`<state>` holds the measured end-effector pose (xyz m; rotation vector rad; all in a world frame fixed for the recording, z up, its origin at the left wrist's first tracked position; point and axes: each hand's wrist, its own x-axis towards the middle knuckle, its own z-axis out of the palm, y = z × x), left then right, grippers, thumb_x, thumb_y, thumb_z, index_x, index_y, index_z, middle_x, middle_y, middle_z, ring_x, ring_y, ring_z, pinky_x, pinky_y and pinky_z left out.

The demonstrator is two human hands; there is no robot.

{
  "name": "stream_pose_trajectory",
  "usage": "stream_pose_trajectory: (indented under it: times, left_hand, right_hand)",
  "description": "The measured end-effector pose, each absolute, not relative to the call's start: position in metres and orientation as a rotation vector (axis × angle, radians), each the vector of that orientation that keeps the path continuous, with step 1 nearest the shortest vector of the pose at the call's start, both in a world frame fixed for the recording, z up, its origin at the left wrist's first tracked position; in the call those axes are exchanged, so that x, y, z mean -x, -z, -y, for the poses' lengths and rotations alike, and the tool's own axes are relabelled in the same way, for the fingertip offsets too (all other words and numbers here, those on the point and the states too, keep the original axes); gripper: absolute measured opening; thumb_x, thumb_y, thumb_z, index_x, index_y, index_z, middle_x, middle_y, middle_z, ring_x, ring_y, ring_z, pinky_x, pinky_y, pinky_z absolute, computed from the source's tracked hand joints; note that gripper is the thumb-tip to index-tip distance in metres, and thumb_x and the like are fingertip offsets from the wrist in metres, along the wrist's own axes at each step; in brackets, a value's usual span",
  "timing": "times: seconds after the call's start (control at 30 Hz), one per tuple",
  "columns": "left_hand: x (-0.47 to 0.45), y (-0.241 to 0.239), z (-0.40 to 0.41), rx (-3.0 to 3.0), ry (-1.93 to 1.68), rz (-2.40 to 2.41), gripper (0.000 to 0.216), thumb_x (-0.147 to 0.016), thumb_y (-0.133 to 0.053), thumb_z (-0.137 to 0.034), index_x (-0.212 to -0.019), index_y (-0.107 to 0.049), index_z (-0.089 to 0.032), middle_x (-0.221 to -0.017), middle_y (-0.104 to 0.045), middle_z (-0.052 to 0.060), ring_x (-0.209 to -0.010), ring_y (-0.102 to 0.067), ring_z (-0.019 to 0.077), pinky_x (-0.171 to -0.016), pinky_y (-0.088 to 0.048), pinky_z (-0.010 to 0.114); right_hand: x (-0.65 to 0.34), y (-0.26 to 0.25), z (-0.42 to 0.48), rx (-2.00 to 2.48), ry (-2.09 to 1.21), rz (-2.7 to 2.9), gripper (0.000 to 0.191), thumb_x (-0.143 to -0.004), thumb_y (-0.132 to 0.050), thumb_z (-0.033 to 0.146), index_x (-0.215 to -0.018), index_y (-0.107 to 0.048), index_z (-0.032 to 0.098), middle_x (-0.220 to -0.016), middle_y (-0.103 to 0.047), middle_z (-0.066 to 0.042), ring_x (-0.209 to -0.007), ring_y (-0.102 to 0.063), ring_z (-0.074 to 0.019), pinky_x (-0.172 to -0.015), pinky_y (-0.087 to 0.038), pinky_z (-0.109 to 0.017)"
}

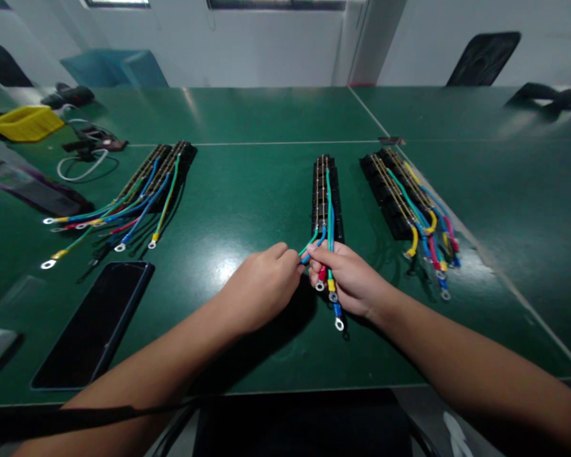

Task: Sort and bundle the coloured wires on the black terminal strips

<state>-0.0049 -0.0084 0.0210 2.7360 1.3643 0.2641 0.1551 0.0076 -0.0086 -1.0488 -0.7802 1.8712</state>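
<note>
A long black terminal strip (321,193) with brass bars lies upright in front of me, its wires running toward my body. My left hand (271,285) is closed on the green and blue wires (314,242) at the strip's near end; its fingertips are partly hidden. Close beside it, my right hand (349,276) is closed round the wires, thumb on top. Below my right fingers hang ring terminals: a red-sleeved one (321,277), a yellow-sleeved one (332,289) and a blue-sleeved one (339,317). A longer green wire (330,203) runs along the strip's right side.
More wired strips lie at left (159,171) and right (394,190), their ring terminals pointing nearer. A phone (95,327) rests at front left. Behind are a yellow bin (26,122), a white cable (83,174) and a plastic bag (28,181) on the green table (247,184).
</note>
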Motion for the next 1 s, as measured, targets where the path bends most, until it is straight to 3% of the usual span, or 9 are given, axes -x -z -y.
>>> stream_pose_trajectory:
  times: [0.43,0.73,1.0]
  left_hand:
    - [0.0047,-0.0199,0.0094,-2.678,-0.307,-1.420,0.023,-0.096,-0.036,-0.022,-0.086,-0.056,-0.014,-0.081,-0.056,0.005,-0.071,-0.054,0.0158,-0.064,-0.044,0.028]
    - [0.0076,-0.0211,0.0097,-2.552,-0.574,-1.387,0.017,-0.088,-0.047,-0.023,-0.074,-0.053,-0.016,-0.070,-0.052,0.001,-0.062,-0.047,0.0127,-0.058,-0.033,0.026]
    - [0.0078,-0.0281,0.0054,-1.581,-0.538,-1.208,0.032,-0.090,-0.045,-0.040,-0.072,-0.055,-0.015,-0.056,-0.051,-0.004,-0.045,-0.046,0.0070,-0.042,-0.030,0.019]
  right_hand:
    - [-0.1545,0.0085,-0.0060,1.100,-1.832,0.839,0.020,-0.081,-0.065,0.028,-0.071,-0.052,0.017,-0.050,-0.050,0.005,-0.040,-0.046,-0.0064,-0.040,-0.037,-0.018]
    - [-0.1522,0.0070,-0.0021,1.089,-1.795,0.823,0.021,-0.080,-0.066,0.030,-0.071,-0.053,0.016,-0.053,-0.051,0.005,-0.045,-0.050,-0.0075,-0.048,-0.043,-0.021]
    - [-0.1560,0.0077,-0.0049,1.050,-1.861,0.834,0.026,-0.081,-0.065,0.031,-0.064,-0.051,0.016,-0.052,-0.051,0.003,-0.044,-0.047,-0.0074,-0.046,-0.040,-0.021]
